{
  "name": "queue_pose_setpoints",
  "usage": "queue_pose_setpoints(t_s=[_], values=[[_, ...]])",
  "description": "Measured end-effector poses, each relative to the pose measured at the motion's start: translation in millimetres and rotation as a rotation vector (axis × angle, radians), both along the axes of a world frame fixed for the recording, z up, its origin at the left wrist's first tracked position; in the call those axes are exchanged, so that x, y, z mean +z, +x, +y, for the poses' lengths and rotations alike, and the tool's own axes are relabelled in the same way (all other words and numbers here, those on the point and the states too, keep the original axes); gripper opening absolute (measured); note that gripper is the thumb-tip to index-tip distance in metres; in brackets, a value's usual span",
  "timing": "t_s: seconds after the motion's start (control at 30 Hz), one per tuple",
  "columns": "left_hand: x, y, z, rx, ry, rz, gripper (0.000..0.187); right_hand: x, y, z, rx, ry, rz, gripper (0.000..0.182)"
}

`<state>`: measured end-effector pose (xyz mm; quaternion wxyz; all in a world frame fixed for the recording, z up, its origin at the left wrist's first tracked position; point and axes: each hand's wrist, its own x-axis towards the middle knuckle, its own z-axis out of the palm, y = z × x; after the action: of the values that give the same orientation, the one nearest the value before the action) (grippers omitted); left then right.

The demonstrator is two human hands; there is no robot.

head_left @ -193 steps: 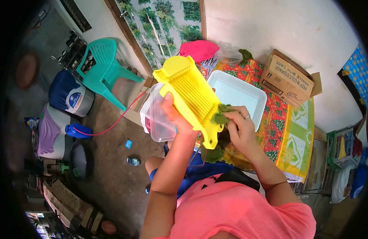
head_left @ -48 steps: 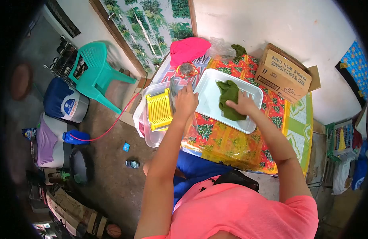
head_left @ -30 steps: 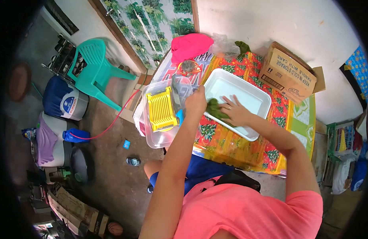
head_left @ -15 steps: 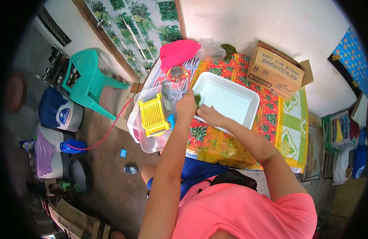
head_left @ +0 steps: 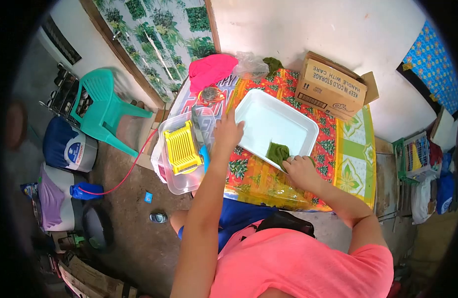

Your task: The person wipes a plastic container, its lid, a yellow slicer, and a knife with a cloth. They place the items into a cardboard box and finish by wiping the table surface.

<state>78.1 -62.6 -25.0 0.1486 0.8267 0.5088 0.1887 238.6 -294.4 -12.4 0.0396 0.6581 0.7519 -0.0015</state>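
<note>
A shallow white tray lies on the patterned tablecloth in front of me. My left hand is at its left side, fingers closed round the rim. At the near right rim, my right hand presses a crumpled dark green cloth against the tray's inner side and edge. Part of that cloth is hidden under my fingers. Left of my left hand, a clear plastic container holds a yellow slotted rack-like piece and something with a blue handle.
A cardboard box stands at the back right of the table. Behind the tray lie a pink cloth, a clear plastic bag and a small round jar. A green plastic chair is on the left.
My right hand has moved with the green cloth from the tray's left corner along the near edge to its right side. My left hand stays at the left rim.
</note>
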Motion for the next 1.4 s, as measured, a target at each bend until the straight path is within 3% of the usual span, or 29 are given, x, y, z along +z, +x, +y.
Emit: queue_pose_setpoints(t_s=[0.03, 0.13, 0.23, 0.27, 0.33, 0.37, 0.5, 0.6, 0.67, 0.73, 0.8, 0.83, 0.97, 1.0, 1.07, 1.17, 1.27, 1.3, 1.4], values=[[13, 2, -17, 0.037, 0.071, -0.074, 0.081, 2, -2, -1, -0.027, 0.042, 0.003, 0.039], [49, 10, -65, 0.12, -0.088, -0.65, 0.106, 22, -19, 7, -0.189, 0.202, 0.138, 0.045], [43, 22, -97, 0.02, -0.567, -1.015, 0.11, 51, -46, 22, -0.232, 0.289, 0.258, 0.053], [51, 23, -107, -0.133, -0.803, -1.279, 0.105, 55, -54, 27, -0.24, 0.31, 0.304, 0.054], [63, 19, -103, -0.166, -0.546, -1.364, 0.093, 53, -65, 38, -0.108, 0.379, 0.445, 0.054], [70, 12, -100, -0.176, -0.476, -1.277, 0.089, 50, -66, 41, -0.042, 0.412, 0.515, 0.055], [91, -25, -84, -0.172, -0.306, -1.008, 0.078, 28, -52, 54, 0.3, 0.535, 0.328, 0.061], [85, -44, -74, -0.166, -0.287, -1.049, 0.073, 23, -23, 65, 0.274, 0.549, 0.169, 0.056], [99, -52, -78, -0.179, -0.351, -1.176, 0.072, 13, -12, 73, 0.16, 0.415, 0.122, 0.067], [95, -44, -80, -0.185, -0.253, -1.167, 0.07, 14, -26, 75, 0.06, 0.269, 0.131, 0.074], [87, -37, -73, -0.204, -0.131, -1.133, 0.069, 12, -50, 71, 0.161, 0.487, 0.294, 0.078], [92, -37, -74, -0.196, -0.01, -0.996, 0.069, 16, -59, 71, 0.202, 0.554, 0.316, 0.072], [107, -47, -64, -0.255, -0.185, -1.005, 0.072, 2, -40, 72, 0.146, 0.568, 0.179, 0.043], [118, -53, -63, -0.252, -0.345, -1.046, 0.071, -1, -33, 71, 0.146, 0.6, 0.149, 0.039], [122, -55, -57, -0.256, -0.322, -1.031, 0.079, -4, -18, 73, 0.163, 0.666, 0.074, 0.034], [115, -74, -51, -0.395, -0.791, -1.541, 0.09, 10, -29, 75, 0.107, 0.691, 0.114, 0.038], [84, -61, -65, -0.419, -0.452, -1.488, 0.094, 38, -54, 78, 0.01, 0.656, 0.203, 0.044], [62, -47, -60, -0.463, -0.188, -1.349, 0.085, 46, -64, 79, -0.031, 0.64, 0.234, 0.046], [76, -23, -81, -0.024, -0.346, -1.409, 0.068, 54, -91, 82, 0.038, 0.672, 0.202, 0.051]])
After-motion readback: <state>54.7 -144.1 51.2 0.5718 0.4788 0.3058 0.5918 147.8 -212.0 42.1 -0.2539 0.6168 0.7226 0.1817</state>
